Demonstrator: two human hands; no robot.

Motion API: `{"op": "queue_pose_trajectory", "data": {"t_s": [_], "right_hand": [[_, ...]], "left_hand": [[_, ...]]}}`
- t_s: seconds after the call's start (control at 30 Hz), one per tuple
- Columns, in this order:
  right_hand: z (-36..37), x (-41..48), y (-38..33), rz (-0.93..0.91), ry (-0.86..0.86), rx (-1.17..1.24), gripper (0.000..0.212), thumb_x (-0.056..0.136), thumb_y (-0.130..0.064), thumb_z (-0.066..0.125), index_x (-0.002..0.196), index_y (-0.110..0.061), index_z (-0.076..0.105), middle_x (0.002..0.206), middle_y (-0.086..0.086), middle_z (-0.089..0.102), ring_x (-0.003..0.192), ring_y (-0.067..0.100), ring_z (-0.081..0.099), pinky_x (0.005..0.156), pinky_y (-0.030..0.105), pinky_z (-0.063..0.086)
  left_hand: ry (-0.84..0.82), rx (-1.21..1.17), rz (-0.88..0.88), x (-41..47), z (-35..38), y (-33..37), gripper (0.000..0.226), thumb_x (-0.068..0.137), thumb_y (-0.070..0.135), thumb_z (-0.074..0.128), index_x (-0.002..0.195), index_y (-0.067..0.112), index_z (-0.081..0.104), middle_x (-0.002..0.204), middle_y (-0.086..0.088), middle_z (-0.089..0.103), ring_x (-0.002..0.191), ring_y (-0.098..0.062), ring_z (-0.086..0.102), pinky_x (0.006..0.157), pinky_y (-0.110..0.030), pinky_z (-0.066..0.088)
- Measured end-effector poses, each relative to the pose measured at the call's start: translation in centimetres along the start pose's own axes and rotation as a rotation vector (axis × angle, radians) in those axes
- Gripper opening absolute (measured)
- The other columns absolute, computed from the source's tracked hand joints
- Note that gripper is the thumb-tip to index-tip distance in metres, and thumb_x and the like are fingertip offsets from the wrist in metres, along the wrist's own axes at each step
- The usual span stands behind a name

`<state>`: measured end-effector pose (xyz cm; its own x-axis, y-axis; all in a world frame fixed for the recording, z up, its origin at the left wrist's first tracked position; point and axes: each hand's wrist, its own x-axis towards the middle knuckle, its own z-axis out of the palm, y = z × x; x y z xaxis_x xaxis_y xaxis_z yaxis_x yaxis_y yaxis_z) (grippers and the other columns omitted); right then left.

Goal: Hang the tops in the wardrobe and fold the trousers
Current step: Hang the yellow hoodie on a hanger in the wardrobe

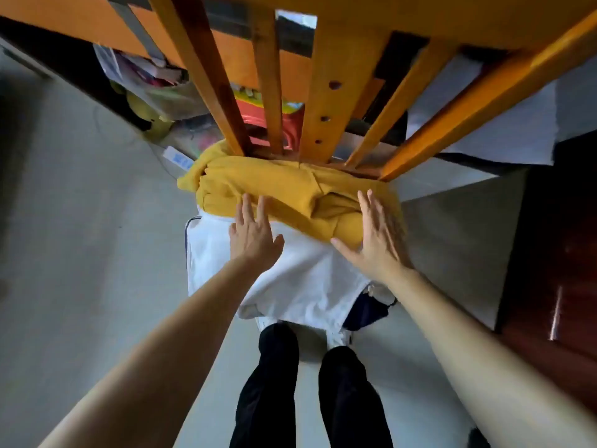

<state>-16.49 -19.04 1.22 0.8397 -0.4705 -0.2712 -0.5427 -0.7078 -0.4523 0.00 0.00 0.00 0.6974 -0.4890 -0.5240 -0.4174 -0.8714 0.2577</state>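
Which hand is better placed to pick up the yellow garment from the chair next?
Probably the right hand: it lies flat on the yellow garment, thumb at its lower edge. The left hand rests mostly on the white garment, only its fingertips reaching the yellow.

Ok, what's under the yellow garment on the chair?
A white garment lies under the yellow garment, with dark blue fabric peeking out beneath that. The chair seat itself is covered.

Dim, soft indoor light, heavy wide-angle bending at the edges, slight overall blur, dark vignetted left side.
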Motion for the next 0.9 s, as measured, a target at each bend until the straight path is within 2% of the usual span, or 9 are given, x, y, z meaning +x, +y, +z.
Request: {"op": "queue_pose_trajectory", "data": {"t_s": [0.07, 0.13, 0.3, 0.47, 0.53, 0.6, 0.7, 0.83, 0.9], "right_hand": [[2.1, 1.4, -0.4, 0.034, 0.000, -0.014, 0.119, 0.077, -0.075, 0.062, 0.159, -0.027, -0.009, 0.167, 0.010, 0.005, 0.152, 0.035, 0.012, 0.119, 0.053, 0.017], [3.3, 2.7, -1.0, 0.058, 0.003, -0.110, 0.114, 0.080, -0.064, 0.068, 0.160, -0.018, 0.000, 0.162, 0.017, 0.022, 0.146, 0.039, 0.025, 0.117, 0.056, 0.021], [0.9, 5.3, -3.4, 0.094, 0.083, -0.127, 0.050, 0.098, -0.033, 0.058, 0.140, -0.008, 0.048, 0.138, 0.020, 0.050, 0.125, 0.039, 0.045, 0.102, 0.048, 0.036], [-7.6, 4.3, -10.8, -0.352, 0.290, 0.050, 0.048, 0.086, -0.015, 0.067, 0.132, -0.003, 0.058, 0.112, 0.019, 0.057, 0.102, 0.036, 0.054, 0.084, 0.045, 0.047], [-10.9, 3.7, -14.2, -0.531, 0.323, 0.004, 0.046, 0.084, -0.015, 0.063, 0.129, -0.006, 0.060, 0.103, 0.016, 0.057, 0.092, 0.034, 0.054, 0.076, 0.046, 0.051], [-14.2, 3.0, -17.0, -0.597, 0.362, 0.057, 0.045, 0.085, -0.013, 0.059, 0.129, -0.005, 0.062, 0.098, 0.016, 0.056, 0.088, 0.035, 0.054, 0.074, 0.049, 0.049], [-19.5, 1.1, -19.7, -0.629, 0.455, 0.189, 0.045, 0.084, -0.006, 0.054, 0.128, 0.000, 0.062, 0.096, 0.018, 0.053, 0.086, 0.034, 0.054, 0.080, 0.045, 0.048], [-27.0, -2.0, -21.3, -0.675, 0.579, 0.251, 0.044, 0.085, -0.007, 0.053, 0.128, 0.001, 0.061, 0.099, 0.017, 0.051, 0.090, 0.031, 0.055, 0.088, 0.037, 0.047], [-30.3, -3.9, -21.6, -0.758, 0.586, 0.212, 0.043, 0.090, -0.015, 0.053, 0.129, 0.000, 0.060, 0.101, 0.016, 0.051, 0.092, 0.030, 0.054, 0.089, 0.035, 0.046]], "left_hand": [[-0.106, 0.012, -0.010, 0.9, 1.7, -1.4, 0.093, 0.090, 0.042, 0.062, 0.158, 0.022, 0.002, 0.165, -0.006, -0.009, 0.151, -0.029, 0.008, 0.108, -0.053, 0.035], [-0.194, 0.038, 0.022, 1.4, 3.3, -3.2, 0.093, 0.091, 0.046, 0.060, 0.158, 0.026, -0.001, 0.166, -0.003, -0.004, 0.152, -0.025, 0.007, 0.109, -0.051, 0.035], [-0.178, -0.037, 0.125, 1.2, 2.7, -4.3, 0.089, 0.093, 0.037, 0.060, 0.156, 0.038, -0.003, 0.166, -0.007, 0.007, 0.150, -0.030, 0.017, 0.106, -0.053, 0.040], [-0.027, -0.264, 0.045, -0.8, -1.5, -1.8, 0.089, 0.096, 0.032, 0.059, 0.157, 0.024, -0.005, 0.144, -0.016, 0.042, 0.123, -0.040, 0.046, 0.093, -0.052, 0.045], [0.060, -0.643, -0.042, -1.8, -4.4, 0.2, 0.066, 0.101, 0.033, 0.051, 0.149, 0.011, 0.011, 0.128, -0.017, 0.052, 0.107, -0.035, 0.055, 0.088, -0.046, 0.045], [0.082, -1.132, -0.193, -2.7, -8.3, 2.4, 0.045, 0.101, 0.043, 0.046, 0.132, 0.020, 0.023, 0.116, -0.007, 0.055, 0.096, -0.026, 0.059, 0.082, -0.044, 0.050], [-0.019, -1.605, -0.272, -4.6, -15.1, 4.9, 0.064, 0.083, 0.057, 0.048, 0.133, 0.019, 0.037, 0.126, -0.009, 0.058, 0.108, -0.029, 0.063, 0.090, -0.050, 0.055], [0.066, -2.299, -0.339, -6.6, -23.8, 5.7, 0.048, 0.094, 0.041, 0.034, 0.109, 0.012, 0.070, 0.137, -0.011, 0.058, 0.095, -0.032, 0.068, 0.094, -0.052, 0.051], [0.086, -2.436, -0.299, -8.4, -28.3, 6.4, 0.054, 0.091, 0.051, 0.038, 0.104, 0.016, 0.077, 0.123, -0.012, 0.069, 0.102, -0.033, 0.067, 0.101, -0.053, 0.045]]}}
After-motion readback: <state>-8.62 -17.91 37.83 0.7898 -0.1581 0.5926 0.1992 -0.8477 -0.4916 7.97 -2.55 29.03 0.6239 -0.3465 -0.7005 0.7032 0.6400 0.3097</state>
